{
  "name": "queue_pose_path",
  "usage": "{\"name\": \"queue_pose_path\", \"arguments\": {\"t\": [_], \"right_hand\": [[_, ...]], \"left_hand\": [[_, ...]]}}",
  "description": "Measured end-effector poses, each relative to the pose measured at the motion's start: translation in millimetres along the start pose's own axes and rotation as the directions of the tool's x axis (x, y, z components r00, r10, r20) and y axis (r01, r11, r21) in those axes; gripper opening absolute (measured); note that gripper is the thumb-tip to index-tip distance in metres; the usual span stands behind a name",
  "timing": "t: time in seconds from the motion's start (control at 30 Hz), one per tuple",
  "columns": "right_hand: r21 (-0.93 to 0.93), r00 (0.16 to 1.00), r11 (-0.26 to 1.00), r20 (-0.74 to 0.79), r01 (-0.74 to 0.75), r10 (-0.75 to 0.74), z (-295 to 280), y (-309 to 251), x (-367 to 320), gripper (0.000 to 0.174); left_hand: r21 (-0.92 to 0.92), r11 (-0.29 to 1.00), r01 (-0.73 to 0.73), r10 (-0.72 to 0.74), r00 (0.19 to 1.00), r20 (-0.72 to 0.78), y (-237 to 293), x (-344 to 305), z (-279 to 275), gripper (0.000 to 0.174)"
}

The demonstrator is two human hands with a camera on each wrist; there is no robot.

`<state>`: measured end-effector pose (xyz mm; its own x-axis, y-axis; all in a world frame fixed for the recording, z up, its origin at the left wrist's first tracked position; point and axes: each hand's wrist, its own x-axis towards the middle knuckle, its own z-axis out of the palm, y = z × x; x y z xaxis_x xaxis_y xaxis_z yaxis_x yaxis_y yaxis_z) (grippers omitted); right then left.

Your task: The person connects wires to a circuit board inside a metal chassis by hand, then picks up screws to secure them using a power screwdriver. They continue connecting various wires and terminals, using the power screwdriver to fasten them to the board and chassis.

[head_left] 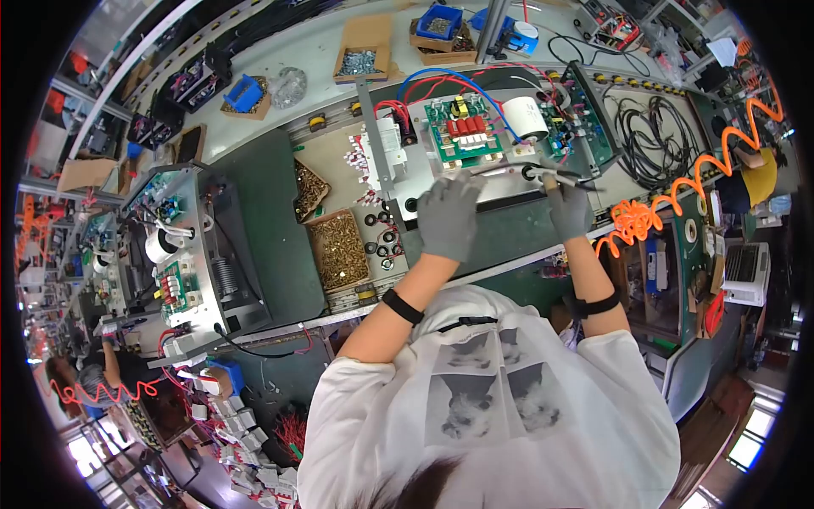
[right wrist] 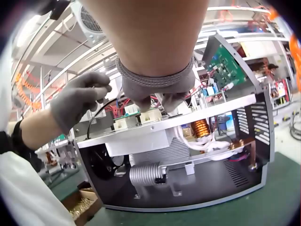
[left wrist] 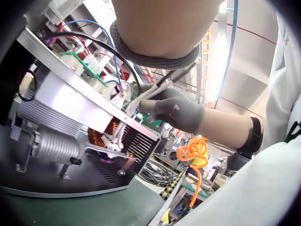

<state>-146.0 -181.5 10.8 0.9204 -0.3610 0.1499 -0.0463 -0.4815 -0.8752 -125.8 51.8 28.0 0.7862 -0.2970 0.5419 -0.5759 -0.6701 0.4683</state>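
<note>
In a grey glove, my left hand (head_left: 449, 216) hangs over the front edge of an opened metal unit (head_left: 500, 180), fingers loosely bent; the right wrist view shows this hand (right wrist: 80, 101) beside a thin black cable (right wrist: 95, 116). Farther right, my right hand (head_left: 568, 208) pinches pale cables near the white cylinder (head_left: 525, 119). Those cables (left wrist: 136, 101) rise through the panel to the gloved right hand (left wrist: 178, 112) in the left wrist view. A green board with red parts (head_left: 465, 127) sits on the panel. My right fingertips are partly hidden.
A box of brass screws (head_left: 341, 250) and black rings (head_left: 383, 242) lie left of the unit. Coiled black cable (head_left: 653, 140) and an orange spiral hose (head_left: 636, 219) are to the right. Another unit (head_left: 199, 263) stands far left; boxes of parts (head_left: 360, 64) lie behind.
</note>
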Motion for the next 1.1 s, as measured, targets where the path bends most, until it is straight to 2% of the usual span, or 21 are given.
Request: {"name": "queue_pose_path", "arguments": {"t": [0.1, 0.17, 0.23, 0.27, 0.33, 0.4, 0.43, 0.5, 0.57, 0.6, 0.63, 0.7, 0.77, 0.83, 0.87, 0.9, 0.93, 1.0, 1.03, 1.07, 1.1], "right_hand": [[0.037, 0.997, 0.999, -0.068, 0.028, -0.025, -1, -8, 5, 0.021], [-0.005, 0.994, 0.998, -0.091, 0.057, -0.057, -4, 2, 11, 0.021], [0.140, 0.993, 0.990, -0.119, 0.015, 0.002, -6, 5, 16, 0.020], [0.144, 0.992, 0.990, -0.128, 0.015, 0.004, -9, -1, 18, 0.020], [-0.155, 0.971, 0.976, -0.157, 0.155, -0.179, -14, -15, 23, 0.018], [-0.068, 0.972, 0.985, -0.165, 0.158, -0.167, -14, -18, 24, 0.017], [0.016, 0.974, 0.986, -0.161, 0.166, -0.162, -13, -19, 25, 0.016], [0.008, 0.962, 0.981, -0.199, 0.194, -0.188, -15, -23, 21, 0.016], [-0.066, 0.945, 0.959, -0.169, 0.274, -0.282, -17, -14, 19, 0.017], [0.126, 0.971, 0.984, -0.217, 0.125, -0.095, -15, -11, 19, 0.020], [0.129, 0.968, 0.985, -0.238, 0.115, -0.082, -16, -6, 22, 0.020], [0.406, 0.958, 0.914, -0.266, 0.011, 0.107, -22, 2, 35, 0.024], [0.375, 0.973, 0.927, -0.218, 0.017, 0.070, -38, -2, 37, 0.026], [0.026, 0.987, 1.000, -0.163, 0.005, -0.001, -52, 3, 29, 0.028], [0.088, 0.983, 0.985, -0.093, -0.149, 0.157, -55, 9, 21, 0.030], [0.048, 0.981, 0.982, -0.051, -0.182, 0.185, -50, 24, 7, 0.031], [0.006, 0.976, 0.976, -0.009, -0.216, 0.216, -42, 41, -7, 0.032], [-0.210, 0.904, 0.913, 0.178, -0.351, 0.389, -25, 50, -22, 0.032], [-0.191, 0.863, 0.890, 0.231, -0.413, 0.450, -13, 62, -28, 0.035], [-0.111, 0.737, 0.807, 0.350, -0.580, 0.578, -10, 56, -24, 0.034], [0.199, 0.746, 0.740, 0.382, -0.643, 0.546, 9, 73, -24, 0.033]], "left_hand": [[0.129, 0.991, -0.047, 0.034, 0.994, 0.104, -31, 2, 25, 0.039], [0.160, 0.985, 0.067, -0.099, 0.975, 0.200, -33, 10, 29, 0.040], [0.221, 0.975, 0.022, -0.043, 0.995, 0.089, -16, 16, 32, 0.039], [0.120, 0.988, -0.092, 0.084, 0.994, 0.074, -2, 22, 31, 0.039], [0.020, 0.974, -0.224, 0.223, 0.974, 0.051, 20, 28, 45, 0.038], [-0.311, 0.942, 0.125, -0.042, 0.964, 0.261, 33, 37, 72, 0.036], [-0.311, 0.944, 0.112, -0.027, 0.964, 0.265, 34, 43, 76, 0.036], [-0.384, 0.856, 0.347, -0.119, 0.854, 0.506, 38, 57, 88, 0.035], [-0.397, 0.868, 0.299, -0.089, 0.879, 0.468, 28, 60, 106, 0.030], [-0.373, 0.880, 0.295, -0.091, 0.874, 0.477, 24, 63, 111, 0.028], [-0.348, 0.892, 0.290, -0.092, 0.868, 0.487, 23, 64, 114, 0.026], [-0.342, 0.898, 0.277, -0.112, 0.895, 0.432, 26, 52, 108, 0.022], [-0.514, 0.830, 0.217, -0.046, 0.945, 0.324, 28, 43, 101, 0.019], [-0.511, 0.853, 0.103, 0.024, 0.971, 0.236, 25, 42, 115, 0.018], [-0.402, 0.912, 0.079, -0.002, 0.982, 0.188, 26, 42, 116, 0.018], [-0.288, 0.956, 0.056, -0.019, 0.991, 0.129, 27, 45, 117, 0.018], [-0.371, 0.915, 0.162, -0.089, 0.974, 0.206, 29, 49, 118, 0.019], [-0.334, 0.927, 0.171, -0.092, 0.966, 0.241, 26, 60, 115, 0.019], [-0.292, 0.937, 0.192, -0.115, 0.959, 0.260, 23, 63, 113, 0.020], [-0.416, 0.851, 0.321, -0.186, 0.925, 0.333, 20, 65, 114, 0.020], [-0.515, 0.732, 0.446, -0.244, 0.878, 0.413, 17, 69, 115, 0.020]]}}
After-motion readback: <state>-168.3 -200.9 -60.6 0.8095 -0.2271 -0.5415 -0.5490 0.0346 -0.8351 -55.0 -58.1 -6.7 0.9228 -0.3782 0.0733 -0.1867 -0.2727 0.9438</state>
